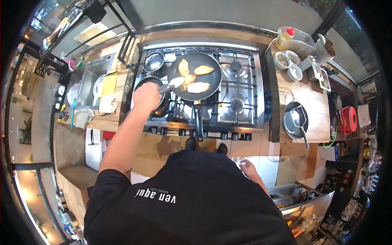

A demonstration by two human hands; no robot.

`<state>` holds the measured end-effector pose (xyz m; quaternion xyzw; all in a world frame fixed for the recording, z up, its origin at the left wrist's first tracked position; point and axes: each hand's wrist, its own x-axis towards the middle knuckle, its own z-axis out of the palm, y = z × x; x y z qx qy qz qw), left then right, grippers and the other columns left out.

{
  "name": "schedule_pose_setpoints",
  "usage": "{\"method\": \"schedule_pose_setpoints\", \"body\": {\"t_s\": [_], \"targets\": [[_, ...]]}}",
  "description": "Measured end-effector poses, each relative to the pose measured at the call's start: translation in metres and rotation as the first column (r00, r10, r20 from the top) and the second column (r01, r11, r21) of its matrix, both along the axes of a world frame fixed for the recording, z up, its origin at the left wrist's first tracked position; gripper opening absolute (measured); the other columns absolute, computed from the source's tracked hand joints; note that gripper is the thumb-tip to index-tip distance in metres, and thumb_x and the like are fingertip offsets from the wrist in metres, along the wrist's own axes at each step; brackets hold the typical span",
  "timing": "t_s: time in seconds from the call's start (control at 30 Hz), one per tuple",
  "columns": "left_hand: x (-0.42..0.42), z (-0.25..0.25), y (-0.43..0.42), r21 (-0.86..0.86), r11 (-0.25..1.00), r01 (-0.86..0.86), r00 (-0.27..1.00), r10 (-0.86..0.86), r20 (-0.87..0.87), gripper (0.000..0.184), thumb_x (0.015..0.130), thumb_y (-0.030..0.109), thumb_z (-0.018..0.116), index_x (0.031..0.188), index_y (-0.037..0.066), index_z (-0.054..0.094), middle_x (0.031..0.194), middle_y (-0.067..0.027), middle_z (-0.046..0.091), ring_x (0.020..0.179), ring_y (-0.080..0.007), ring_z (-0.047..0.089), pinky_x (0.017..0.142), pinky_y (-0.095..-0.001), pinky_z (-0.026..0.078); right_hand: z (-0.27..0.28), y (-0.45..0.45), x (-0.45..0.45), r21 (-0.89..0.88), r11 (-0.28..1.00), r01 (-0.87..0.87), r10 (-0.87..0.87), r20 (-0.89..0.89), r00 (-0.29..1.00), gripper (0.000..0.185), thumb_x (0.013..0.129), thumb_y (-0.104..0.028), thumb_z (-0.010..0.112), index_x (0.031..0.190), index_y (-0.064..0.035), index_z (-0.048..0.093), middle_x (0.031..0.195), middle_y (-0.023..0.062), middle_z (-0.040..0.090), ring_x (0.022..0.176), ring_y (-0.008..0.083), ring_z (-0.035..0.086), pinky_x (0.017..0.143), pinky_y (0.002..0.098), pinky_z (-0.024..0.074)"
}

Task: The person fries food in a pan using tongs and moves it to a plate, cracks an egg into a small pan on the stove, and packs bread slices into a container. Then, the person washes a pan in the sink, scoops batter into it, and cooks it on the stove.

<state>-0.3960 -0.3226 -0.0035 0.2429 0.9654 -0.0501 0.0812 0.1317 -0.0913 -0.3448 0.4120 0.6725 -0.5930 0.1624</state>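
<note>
My left hand (147,97) is closed around a pale-headed utensil (177,82), perhaps tongs or a spatula. Its head is over the large black frying pan (173,67), close to the food. Several browned, flat pieces of food (203,70) lie in that pan, which sits on the stove with its handle (198,120) pointing towards me. Low by my right side, my right hand (246,167) has curled fingers near something white that I cannot make out.
Two smaller pans, one of them a small pan (154,62), occupy the stove's left burners. A sink (87,87) and yellow cloth (108,87) are left. White bowls (294,72) and another pan (295,120) stand on the right counter. An open drawer (308,208) is behind my right side.
</note>
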Motion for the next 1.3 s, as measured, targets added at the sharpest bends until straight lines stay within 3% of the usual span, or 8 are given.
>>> {"method": "schedule_pose_setpoints", "body": {"t_s": [0.17, 0.23, 0.5, 0.57, 0.67, 0.7, 0.77, 1.3], "targets": [[-0.016, 0.006, 0.002, 0.124, 0.992, 0.002, 1.000, -0.002, 0.000, 0.026, 0.089, 0.028, 0.080, 0.110, 0.011, 0.079, 0.110, -0.0152, 0.076, 0.102, -0.0356, 0.074, 0.089, -0.0470, 0.059, 0.037, -0.012, -0.035, 0.203, 0.978, -0.045, 0.072, -0.129, 0.989, 0.029, 0.100, -0.022, 0.066, 0.122, -0.0020, 0.064, 0.085, 0.0102, 0.071, 0.073, 0.0190, 0.070, 0.071, 0.0338, 0.0552], [-0.043, -0.008, 0.007, 0.101, 0.993, -0.068, 0.997, 0.070, -0.022, 0.029, 0.090, 0.029, 0.079, 0.109, 0.007, 0.078, 0.112, -0.0183, 0.076, 0.103, -0.0378, 0.073, 0.089, -0.0472, 0.059, -0.029, -0.010, -0.030, 0.199, 0.976, -0.091, 0.141, -0.254, 0.957, 0.028, 0.100, -0.020, 0.065, 0.122, -0.0018, 0.064, 0.087, 0.0092, 0.071, 0.077, 0.0178, 0.071, 0.074, 0.0338, 0.0556], [-0.071, -0.003, 0.024, 0.097, 0.990, 0.098, 0.992, -0.105, 0.065, 0.031, 0.089, 0.034, 0.080, 0.105, 0.007, 0.080, 0.111, -0.0185, 0.077, 0.102, -0.0374, 0.076, 0.087, -0.0482, 0.060, 0.134, -0.059, -0.193, -0.416, 0.905, 0.095, -0.253, -0.343, 0.905, 0.030, 0.107, -0.025, 0.062, 0.132, -0.0088, 0.063, 0.104, 0.0061, 0.071, 0.089, 0.0173, 0.070, 0.085, 0.0316, 0.0567], [-0.068, 0.009, 0.018, 0.119, 0.989, 0.091, 0.992, -0.101, 0.076, 0.031, 0.092, 0.034, 0.078, 0.106, 0.007, 0.079, 0.111, -0.0174, 0.076, 0.102, -0.0370, 0.075, 0.087, -0.0475, 0.060, 0.190, -0.076, -0.235, -0.691, 0.690, 0.216, -0.467, -0.197, 0.862, 0.031, 0.108, -0.031, 0.060, 0.132, -0.0108, 0.059, 0.100, 0.0055, 0.070, 0.084, 0.0173, 0.069, 0.076, 0.0316, 0.0559], [-0.067, 0.023, 0.004, 0.174, 0.982, 0.069, 0.993, -0.084, 0.085, 0.031, 0.091, 0.035, 0.077, 0.111, 0.011, 0.078, 0.112, -0.0148, 0.074, 0.106, -0.0354, 0.073, 0.090, -0.0477, 0.058, 0.194, -0.082, -0.280, -0.714, 0.699, 0.047, -0.312, -0.245, 0.918, 0.030, 0.109, -0.036, 0.058, 0.128, -0.0128, 0.057, 0.091, 0.0039, 0.066, 0.072, 0.0171, 0.066, 0.058, 0.0303, 0.0496], [-0.067, 0.023, -0.003, 0.214, 0.976, 0.042, 0.993, -0.064, 0.094, 0.032, 0.090, 0.036, 0.078, 0.114, 0.015, 0.079, 0.114, -0.0137, 0.074, 0.109, -0.0340, 0.071, 0.093, -0.0473, 0.057, 0.195, -0.086, -0.296, -0.580, 0.814, 0.036, -0.225, -0.258, 0.940, 0.026, 0.109, -0.038, 0.057, 0.116, -0.0132, 0.055, 0.081, 0.0012, 0.059, 0.058, 0.0148, 0.058, 0.046, 0.0289, 0.0380], [-0.068, 0.025, -0.016, 0.242, 0.970, 0.034, 0.996, -0.052, 0.070, 0.034, 0.090, 0.036, 0.078, 0.117, 0.015, 0.078, 0.117, -0.0132, 0.073, 0.109, -0.0344, 0.071, 0.094, -0.0472, 0.056, 0.186, -0.085, -0.318, -0.530, 0.841, 0.107, -0.259, -0.222, 0.940, 0.025, 0.109, -0.038, 0.057, 0.108, -0.0133, 0.053, 0.076, 0.0004, 0.055, 0.052, 0.0130, 0.052, 0.043, 0.0277, 0.0348], [-0.060, 0.006, -0.108, 0.443, 0.895, -0.051, 0.996, 0.011, 0.093, 0.039, 0.091, 0.038, 0.076, 0.122, 0.014, 0.070, 0.116, -0.0124, 0.071, 0.108, -0.0357, 0.069, 0.092, -0.0482, 0.055, 0.174, -0.105, -0.318, -0.518, 0.852, 0.073, -0.237, -0.257, 0.937, 0.022, 0.110, -0.037, 0.055, 0.108, -0.0150, 0.053, 0.077, 0.0022, 0.059, 0.061, 0.0155, 0.060, 0.049, 0.0304, 0.0432]]}}
